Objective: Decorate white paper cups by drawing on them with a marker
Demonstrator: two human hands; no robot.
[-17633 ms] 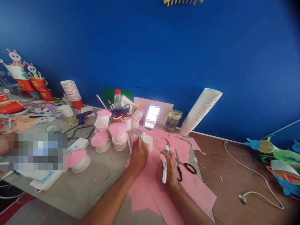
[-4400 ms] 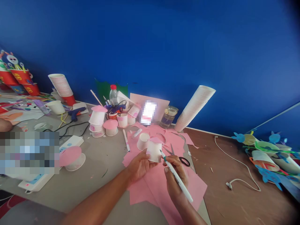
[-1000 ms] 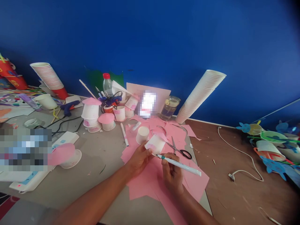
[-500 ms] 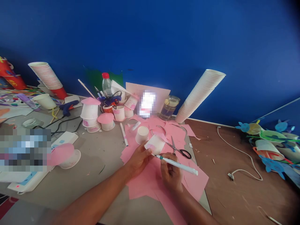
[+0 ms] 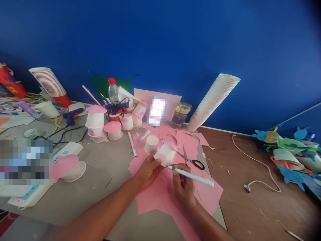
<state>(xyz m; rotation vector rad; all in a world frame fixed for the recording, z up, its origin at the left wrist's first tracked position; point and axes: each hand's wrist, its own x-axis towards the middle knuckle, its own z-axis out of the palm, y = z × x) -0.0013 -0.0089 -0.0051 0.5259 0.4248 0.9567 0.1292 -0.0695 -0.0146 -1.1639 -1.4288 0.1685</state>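
My left hand [image 5: 148, 171] grips a small white paper cup [image 5: 165, 154] with a pink patch on its side, tilted above the pink paper sheets [image 5: 160, 197]. My right hand [image 5: 184, 185] is closed round a white marker with a green tip [image 5: 190, 175]. The tip touches the lower side of the cup. Another small white cup [image 5: 151, 144] stands upside down just behind the held one. Scissors [image 5: 190, 160] lie open-bladed on the pink paper to the right of the cup.
A leaning stack of white cups [image 5: 213, 102] rests against the blue wall. Pink-topped cups [image 5: 96, 122], a water bottle [image 5: 113, 90], a glass jar [image 5: 180, 115], a glue gun [image 5: 72, 114] and a second marker [image 5: 132, 144] crowd the grey table. A white cable [image 5: 258, 170] lies on the brown surface.
The marker has swung slightly in my right hand and its tip stays on the cup. My left hand keeps the cup in nearly the same place.
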